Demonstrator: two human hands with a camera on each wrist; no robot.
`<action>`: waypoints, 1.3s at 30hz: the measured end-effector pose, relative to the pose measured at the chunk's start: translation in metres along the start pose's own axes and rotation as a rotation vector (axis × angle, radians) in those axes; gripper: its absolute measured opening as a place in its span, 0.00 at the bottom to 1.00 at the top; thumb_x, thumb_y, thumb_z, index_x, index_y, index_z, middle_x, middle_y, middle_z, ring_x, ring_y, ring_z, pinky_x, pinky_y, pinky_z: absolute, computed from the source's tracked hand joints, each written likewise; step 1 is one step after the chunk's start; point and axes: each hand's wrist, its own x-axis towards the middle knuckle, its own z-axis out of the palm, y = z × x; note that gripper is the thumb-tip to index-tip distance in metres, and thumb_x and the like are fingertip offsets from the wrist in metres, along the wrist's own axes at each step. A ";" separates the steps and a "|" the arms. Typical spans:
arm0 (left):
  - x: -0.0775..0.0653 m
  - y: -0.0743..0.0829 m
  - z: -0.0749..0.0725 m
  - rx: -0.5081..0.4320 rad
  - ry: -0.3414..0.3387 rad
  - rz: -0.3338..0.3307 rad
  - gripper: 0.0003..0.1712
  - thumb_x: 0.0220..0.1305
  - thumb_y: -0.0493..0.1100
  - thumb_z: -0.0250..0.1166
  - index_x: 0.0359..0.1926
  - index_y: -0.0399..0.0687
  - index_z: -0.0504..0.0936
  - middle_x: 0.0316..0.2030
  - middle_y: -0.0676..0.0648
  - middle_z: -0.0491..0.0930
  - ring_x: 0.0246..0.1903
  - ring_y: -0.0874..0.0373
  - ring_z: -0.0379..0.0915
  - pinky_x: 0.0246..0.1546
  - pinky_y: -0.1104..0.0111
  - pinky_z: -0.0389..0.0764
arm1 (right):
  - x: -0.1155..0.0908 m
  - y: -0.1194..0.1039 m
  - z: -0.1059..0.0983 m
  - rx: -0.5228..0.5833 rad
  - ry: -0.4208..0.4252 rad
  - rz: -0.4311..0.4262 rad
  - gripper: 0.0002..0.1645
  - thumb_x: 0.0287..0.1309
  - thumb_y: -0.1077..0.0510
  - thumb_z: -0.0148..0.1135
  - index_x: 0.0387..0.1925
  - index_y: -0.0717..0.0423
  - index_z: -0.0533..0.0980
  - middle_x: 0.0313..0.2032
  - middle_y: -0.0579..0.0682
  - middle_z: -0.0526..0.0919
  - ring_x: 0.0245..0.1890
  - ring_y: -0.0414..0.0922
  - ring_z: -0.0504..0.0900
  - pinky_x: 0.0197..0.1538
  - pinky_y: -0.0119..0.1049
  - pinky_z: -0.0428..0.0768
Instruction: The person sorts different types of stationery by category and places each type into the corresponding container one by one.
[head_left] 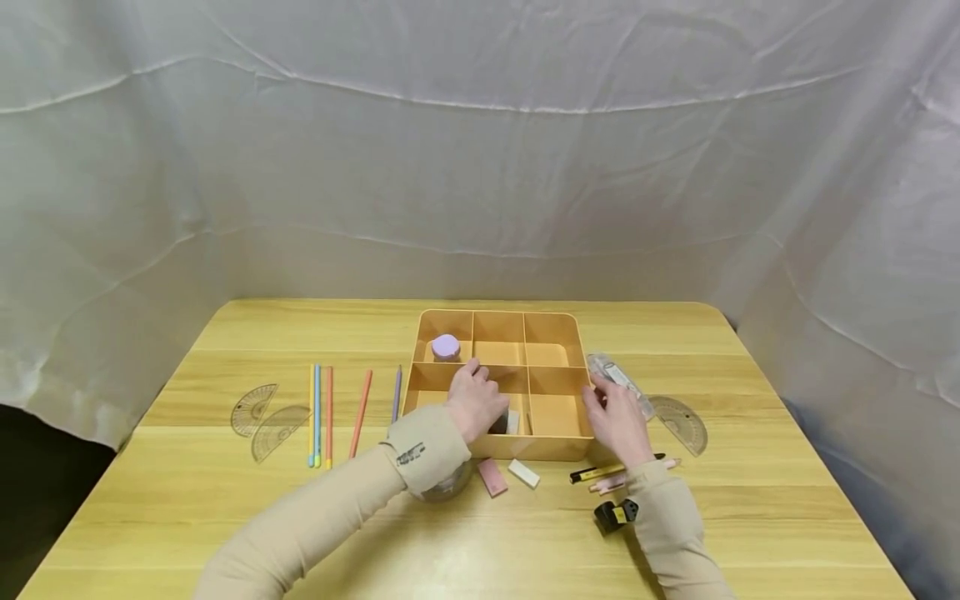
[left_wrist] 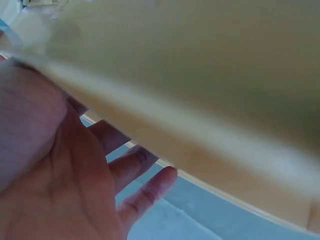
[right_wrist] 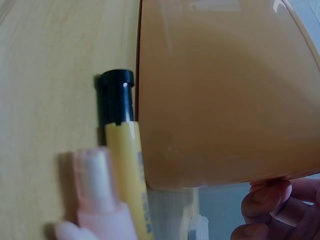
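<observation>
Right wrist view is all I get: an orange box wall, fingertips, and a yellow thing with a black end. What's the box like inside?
Observer: The box is divided, with three compartments along its back row.

Visitor: Anything in those?

Observer: Yes, a round, purple-topped thing sits in the back left one.

Visitor: And where's the other hand?

Observer: The left hand is over the front row; I can't tell whether it holds anything.

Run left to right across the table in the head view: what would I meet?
Protractor, second protractor, yellow pencil, blue pencil, orange pencil, another orange pencil, purple pencil, orange tray, clear case, third protractor.
</observation>
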 end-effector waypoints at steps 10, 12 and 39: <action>-0.012 -0.004 0.001 -0.057 0.115 -0.020 0.15 0.64 0.44 0.69 0.47 0.72 0.87 0.49 0.61 0.86 0.55 0.60 0.76 0.67 0.66 0.69 | 0.000 0.001 0.002 0.011 0.015 -0.014 0.23 0.67 0.62 0.54 0.57 0.74 0.76 0.21 0.55 0.77 0.18 0.41 0.67 0.23 0.31 0.64; -0.022 -0.005 -0.002 -0.098 0.234 -0.008 0.14 0.63 0.43 0.69 0.47 0.69 0.87 0.46 0.59 0.87 0.53 0.59 0.77 0.64 0.66 0.72 | 0.000 0.001 0.001 0.011 0.014 -0.013 0.23 0.67 0.62 0.54 0.57 0.74 0.76 0.20 0.55 0.77 0.18 0.41 0.67 0.23 0.31 0.64; -0.087 0.033 0.022 -0.591 0.471 0.089 0.14 0.54 0.40 0.73 0.17 0.54 0.79 0.15 0.58 0.75 0.14 0.66 0.57 0.14 0.75 0.58 | 0.000 0.000 0.001 0.018 -0.003 -0.007 0.23 0.68 0.63 0.54 0.59 0.74 0.75 0.20 0.54 0.77 0.17 0.40 0.67 0.22 0.30 0.64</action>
